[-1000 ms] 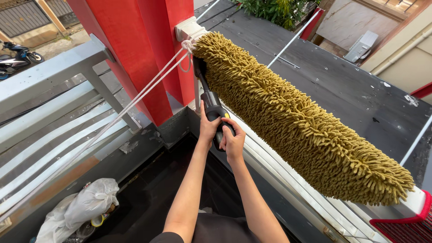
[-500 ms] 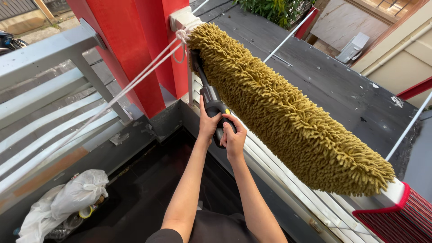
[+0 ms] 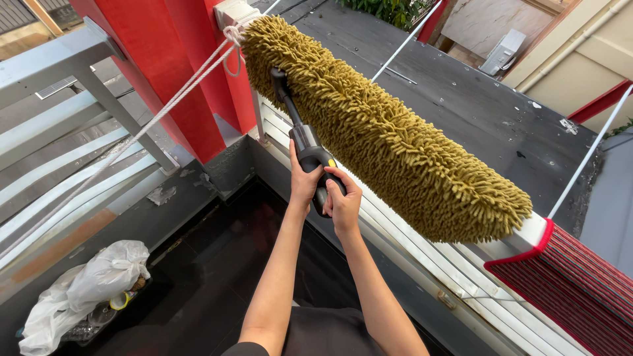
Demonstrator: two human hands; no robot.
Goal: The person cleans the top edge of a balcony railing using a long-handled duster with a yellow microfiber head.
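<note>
Head view: left hand (image 3: pixel 304 181) and right hand (image 3: pixel 343 204) together, both clamped on the black plastic mop handle (image 3: pixel 304 142). The shaggy olive-green microfibre mop head (image 3: pixel 389 128) lies along the white railing (image 3: pixel 461 257), running from 11 to 4 o'clock. White plastic bag (image 3: pixel 86 290) at 8 o'clock.

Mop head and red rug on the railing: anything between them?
Head view: between the mop head and the red rug, only bare white railing shows.

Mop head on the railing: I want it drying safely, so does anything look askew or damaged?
Nothing stands out: the green mop head lies along the white railing, both hands on its black handle.
</note>
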